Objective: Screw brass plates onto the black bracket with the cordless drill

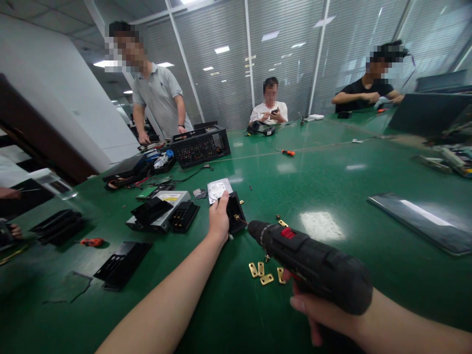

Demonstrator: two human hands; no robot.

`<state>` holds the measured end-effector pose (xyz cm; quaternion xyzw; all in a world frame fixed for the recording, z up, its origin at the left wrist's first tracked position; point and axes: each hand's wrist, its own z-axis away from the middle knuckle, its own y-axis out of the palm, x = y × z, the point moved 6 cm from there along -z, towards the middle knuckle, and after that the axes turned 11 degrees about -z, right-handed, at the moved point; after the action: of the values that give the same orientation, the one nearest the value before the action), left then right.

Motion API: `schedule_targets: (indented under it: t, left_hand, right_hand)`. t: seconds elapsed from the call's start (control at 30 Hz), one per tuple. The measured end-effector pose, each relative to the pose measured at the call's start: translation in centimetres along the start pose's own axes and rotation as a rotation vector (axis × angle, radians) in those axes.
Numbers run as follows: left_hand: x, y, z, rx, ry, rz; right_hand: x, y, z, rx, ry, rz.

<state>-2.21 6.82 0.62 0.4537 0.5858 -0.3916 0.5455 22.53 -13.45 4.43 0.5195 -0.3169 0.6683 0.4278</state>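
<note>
My left hand grips a small black bracket that stands on the green table, just in front of a silver hard drive. My right hand is wrapped round the grip of a black electric screwdriver. Its tip points left at the bracket's side, close to my left hand. Several small brass plates lie on the table under the screwdriver's nose.
Black brackets and a drive cage lie to the left, with an open computer case behind. An orange screwdriver lies mid-table. A dark panel sits at right. Three people stand or sit along the far side.
</note>
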Motion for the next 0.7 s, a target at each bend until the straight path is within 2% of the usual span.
schedule_targets:
  t: [0.13, 0.33, 0.43, 0.6, 0.7]
  left_hand:
    - [-0.1, -0.2, 0.1, -0.009, 0.015, -0.025]
    - [-0.2, -0.5, 0.3, -0.051, 0.011, -0.019]
    - [-0.3, -0.6, 0.4, -0.077, 0.018, -0.01]
    - [-0.5, -0.8, 0.4, -0.094, 0.056, -0.034]
    - [-0.4, -1.0, 0.3, -0.112, 0.051, -0.02]
  right_hand:
    - [0.2, -0.2, -0.1, -0.027, -0.015, 0.051]
    - [1.9, -0.4, 0.3, -0.043, 0.018, -0.004]
    - [2.2, -0.1, 0.6, 0.005, 0.05, 0.0]
    - [0.8, -0.7, 0.5, -0.027, 0.004, -0.035]
    - [-0.4, -1.2, 0.4, -0.038, 0.003, 0.024]
